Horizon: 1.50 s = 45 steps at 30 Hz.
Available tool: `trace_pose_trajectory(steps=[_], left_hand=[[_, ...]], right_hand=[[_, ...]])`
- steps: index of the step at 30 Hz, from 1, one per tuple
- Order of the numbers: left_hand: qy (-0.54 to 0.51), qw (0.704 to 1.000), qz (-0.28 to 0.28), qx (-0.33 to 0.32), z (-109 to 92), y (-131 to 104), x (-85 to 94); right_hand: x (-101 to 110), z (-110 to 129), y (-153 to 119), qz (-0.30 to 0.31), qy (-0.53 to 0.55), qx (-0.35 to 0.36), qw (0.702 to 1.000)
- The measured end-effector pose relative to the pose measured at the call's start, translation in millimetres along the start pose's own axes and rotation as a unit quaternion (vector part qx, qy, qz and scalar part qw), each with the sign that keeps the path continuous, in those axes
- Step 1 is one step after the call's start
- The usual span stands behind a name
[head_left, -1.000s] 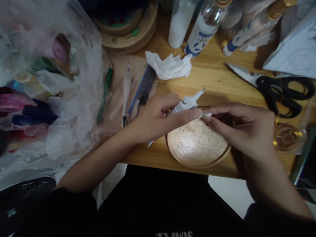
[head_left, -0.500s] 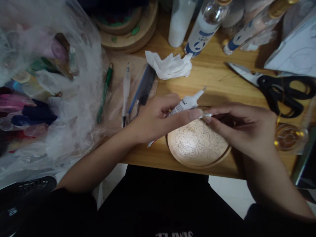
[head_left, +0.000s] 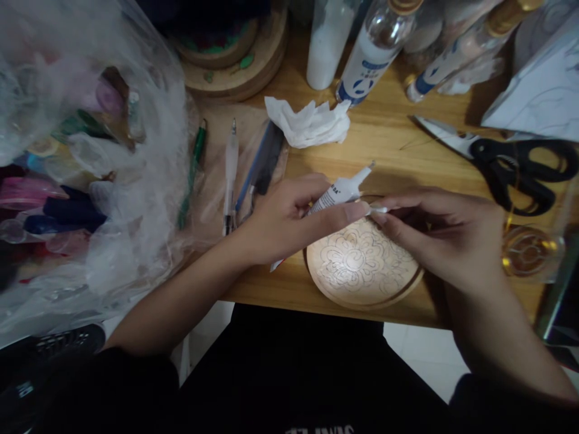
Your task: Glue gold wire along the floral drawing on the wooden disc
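Observation:
A white glue tube (head_left: 342, 189) with a thin nozzle lies in my left hand (head_left: 296, 220), its tip pointing up and to the right. My left thumb reaches out to a small white piece, perhaps the tube's cap (head_left: 378, 210), which my right hand (head_left: 446, 232) pinches between thumb and fingertips. Both hands are over a round wooden disc (head_left: 355, 259) with a flower pattern drawn in dark lines. The disc's upper part is hidden behind my hands.
Black-handled scissors (head_left: 493, 157) lie at right, above a spool of gold thread (head_left: 527, 250). Crumpled tissue (head_left: 312, 123) and bottles (head_left: 371, 54) stand beyond my hands. Left are a green pencil (head_left: 193, 169), a clear pen (head_left: 231, 169) and a bulging plastic bag (head_left: 149, 199).
Almost nothing differs. The view has shifted very slightly, and both hands keep the same hold over the disc.

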State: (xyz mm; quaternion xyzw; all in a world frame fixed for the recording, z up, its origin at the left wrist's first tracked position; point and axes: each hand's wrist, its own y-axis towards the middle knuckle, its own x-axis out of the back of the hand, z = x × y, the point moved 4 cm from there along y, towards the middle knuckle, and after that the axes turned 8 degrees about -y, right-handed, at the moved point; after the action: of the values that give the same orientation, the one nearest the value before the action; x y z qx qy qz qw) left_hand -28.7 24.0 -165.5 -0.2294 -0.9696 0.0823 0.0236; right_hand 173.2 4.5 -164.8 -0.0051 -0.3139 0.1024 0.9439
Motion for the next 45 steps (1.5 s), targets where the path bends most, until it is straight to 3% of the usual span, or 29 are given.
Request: trace_pose_trajectory(steps=[45], left_hand=[[-0.014, 0.999, 0.019, 0.025, 4.3, 1.0, 0.4]], right_hand=[[0.3, 3.2, 3.9, -0.007, -0.017, 0.029, 0.999]])
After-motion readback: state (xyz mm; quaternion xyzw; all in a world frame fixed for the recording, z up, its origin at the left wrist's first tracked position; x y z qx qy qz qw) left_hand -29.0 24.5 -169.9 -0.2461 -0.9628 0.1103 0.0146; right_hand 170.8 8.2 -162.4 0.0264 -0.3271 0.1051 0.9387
